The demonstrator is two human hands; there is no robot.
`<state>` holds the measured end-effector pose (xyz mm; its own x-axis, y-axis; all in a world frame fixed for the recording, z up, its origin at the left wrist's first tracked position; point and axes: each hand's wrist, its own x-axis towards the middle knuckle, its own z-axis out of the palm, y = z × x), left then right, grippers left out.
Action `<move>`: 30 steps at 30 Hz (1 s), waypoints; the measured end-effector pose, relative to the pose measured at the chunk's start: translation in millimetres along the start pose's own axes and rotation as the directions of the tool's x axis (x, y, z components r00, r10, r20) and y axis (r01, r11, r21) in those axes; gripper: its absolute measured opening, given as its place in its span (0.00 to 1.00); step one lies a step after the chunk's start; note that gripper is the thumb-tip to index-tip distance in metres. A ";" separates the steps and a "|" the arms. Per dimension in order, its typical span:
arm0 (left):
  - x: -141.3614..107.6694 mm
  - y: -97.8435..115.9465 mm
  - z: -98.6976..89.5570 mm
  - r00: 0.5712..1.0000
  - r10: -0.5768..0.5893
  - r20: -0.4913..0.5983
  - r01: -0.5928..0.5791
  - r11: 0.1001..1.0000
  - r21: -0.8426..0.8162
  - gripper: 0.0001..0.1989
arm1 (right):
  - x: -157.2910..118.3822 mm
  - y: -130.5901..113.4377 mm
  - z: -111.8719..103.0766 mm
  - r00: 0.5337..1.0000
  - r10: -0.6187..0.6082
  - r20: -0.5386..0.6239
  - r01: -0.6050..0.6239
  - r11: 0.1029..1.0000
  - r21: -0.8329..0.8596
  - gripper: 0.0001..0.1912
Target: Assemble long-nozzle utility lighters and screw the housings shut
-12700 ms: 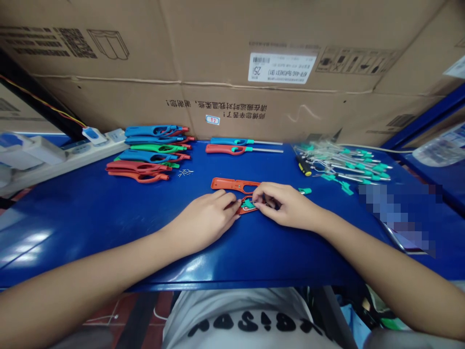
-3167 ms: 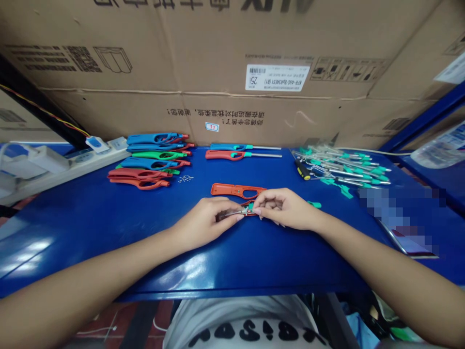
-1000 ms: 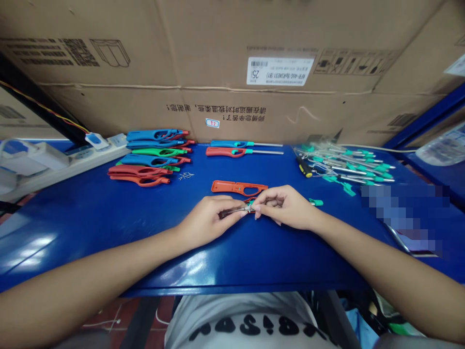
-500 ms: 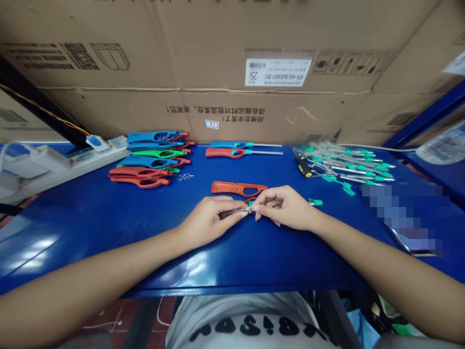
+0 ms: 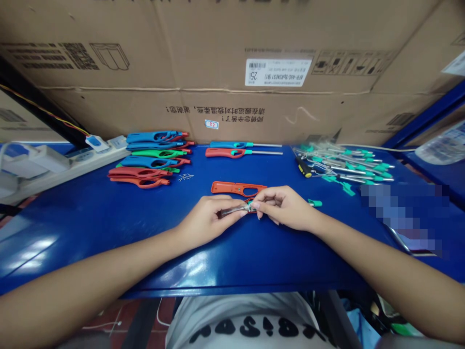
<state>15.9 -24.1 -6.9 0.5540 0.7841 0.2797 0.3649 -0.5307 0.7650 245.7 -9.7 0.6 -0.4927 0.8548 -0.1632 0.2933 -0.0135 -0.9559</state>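
Observation:
My left hand [image 5: 205, 219] is closed round a dark, translucent fuel tank [image 5: 231, 211], which points to the right. Its pale tip meets the fingers of my right hand [image 5: 288, 208], pinched together there on a small part too covered to name. Beneath the fingers, bits of an orange shell and a teal piece show. A metal tube with a teal tab [image 5: 315, 203] sticks out to the right of my right hand. Just behind both hands lies an orange lighter handle half [image 5: 227, 188], its inner side up.
Blue, green and red handle shells [image 5: 145, 160] are stacked at the left beside small screws [image 5: 186, 177]. Two assembled lighters [image 5: 227, 153] lie at the back. Metal tubes with teal parts [image 5: 348, 162] and a screwdriver [image 5: 304, 168] are at the right, near a blurred-out phone-like object [image 5: 403, 218].
Both hands stay in nearly the same place. The fingertips shift slightly at the tank's tip, where a little more teal shows.

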 end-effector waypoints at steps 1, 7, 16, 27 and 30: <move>-0.2 -0.2 0.5 1.000 -0.002 0.000 0.002 1.000 -0.002 0.10 | -0.1 0.5 0.4 1.000 -0.001 0.000 0.001 1.000 0.002 0.15; -1.4 -3.0 2.2 1.000 -0.015 -0.021 0.014 1.000 -0.022 0.11 | -1.0 -0.1 4.3 1.000 0.007 -0.028 -0.006 1.000 0.010 0.16; -0.9 -5.5 -0.6 0.998 0.064 -0.008 -0.064 0.998 0.023 0.11 | -1.1 1.8 2.4 0.999 -0.028 -0.040 0.029 1.000 0.010 0.15; -0.8 -8.0 1.5 1.000 0.008 -0.020 -0.008 1.000 -0.007 0.11 | -1.8 1.5 8.8 0.998 -0.016 -0.067 0.017 1.000 0.009 0.14; -0.9 -8.9 0.2 1.000 0.010 -0.010 -0.010 1.000 0.006 0.12 | -1.4 2.1 7.2 0.997 -0.032 -0.073 0.034 0.999 0.024 0.14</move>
<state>12.2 -20.2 -14.0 0.5498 0.7822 0.2931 0.3640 -0.5402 0.7588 241.1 -14.7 -2.9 -0.4405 0.8905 -0.1143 0.2564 0.0027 -0.9666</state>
